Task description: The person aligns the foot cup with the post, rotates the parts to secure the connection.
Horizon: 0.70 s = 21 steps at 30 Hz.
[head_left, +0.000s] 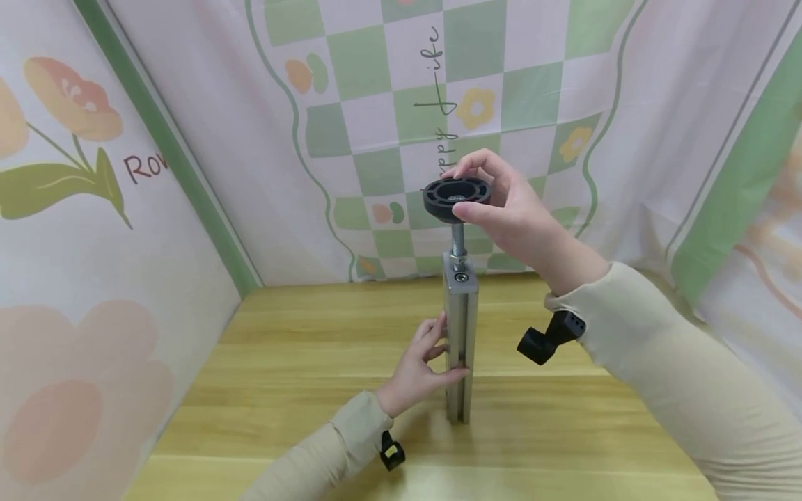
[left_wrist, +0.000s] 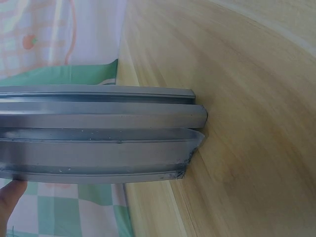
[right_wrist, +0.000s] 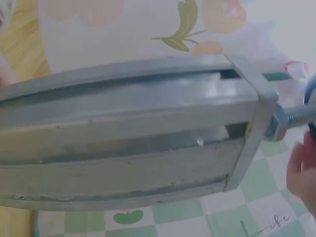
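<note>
A slotted aluminium profile stands upright on the wooden table, its lower end meeting the wood in the left wrist view. Its top carries a metal end plate, from which a threaded bolt with a nut rises. A round black levelling foot sits on the bolt, hollow side up. My right hand grips the foot's rim between thumb and fingers. Lower down, my left hand holds the profile, thumb across the near side and fingers on the left. In the right wrist view the end plate and nut show closely.
The wooden table stretches around the profile's base. Printed curtains hang behind and at both sides. A black camera mount hangs from the right wrist, another from the left.
</note>
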### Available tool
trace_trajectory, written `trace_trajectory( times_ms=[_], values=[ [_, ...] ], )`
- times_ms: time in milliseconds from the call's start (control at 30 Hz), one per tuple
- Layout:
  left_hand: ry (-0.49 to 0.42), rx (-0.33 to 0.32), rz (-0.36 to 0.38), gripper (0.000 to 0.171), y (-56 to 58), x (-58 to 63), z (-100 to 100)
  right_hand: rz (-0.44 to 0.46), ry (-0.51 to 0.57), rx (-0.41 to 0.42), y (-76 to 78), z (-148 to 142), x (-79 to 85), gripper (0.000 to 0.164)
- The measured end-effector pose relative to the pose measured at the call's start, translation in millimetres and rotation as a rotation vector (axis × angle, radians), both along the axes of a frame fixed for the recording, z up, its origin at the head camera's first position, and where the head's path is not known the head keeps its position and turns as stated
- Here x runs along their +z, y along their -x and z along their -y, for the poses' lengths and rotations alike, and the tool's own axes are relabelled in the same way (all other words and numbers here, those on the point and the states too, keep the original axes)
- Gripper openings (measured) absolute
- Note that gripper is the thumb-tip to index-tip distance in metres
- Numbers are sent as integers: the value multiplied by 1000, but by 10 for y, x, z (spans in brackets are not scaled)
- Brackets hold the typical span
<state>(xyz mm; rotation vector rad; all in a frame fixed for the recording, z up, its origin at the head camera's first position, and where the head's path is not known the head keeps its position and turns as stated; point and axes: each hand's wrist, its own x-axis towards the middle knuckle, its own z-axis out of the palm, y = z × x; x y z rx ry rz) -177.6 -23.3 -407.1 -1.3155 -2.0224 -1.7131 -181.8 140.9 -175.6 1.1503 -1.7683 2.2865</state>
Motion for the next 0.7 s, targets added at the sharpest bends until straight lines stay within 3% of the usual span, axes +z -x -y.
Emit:
trace_trajectory(
  times_ms=[167,267,400,567,700],
  values=[
    [-5,2,8,111,-4,-6,0,-38,-76,-248,-93,76,16,32],
    [-6,2,10,111,-2,-8,-2,-140,-190,-486,-153,130,15,32],
    [-7,-4,10,111,-2,-5,-2,-279,-285,-750,-235,217,7,46],
    [-16,-5,0,112,1,-6,-3,-378,-300,-868,-256,271,0,53],
    [-20,-7,-7,112,9,-12,-13,-379,-308,-864,-238,246,-11,52]
  ],
)
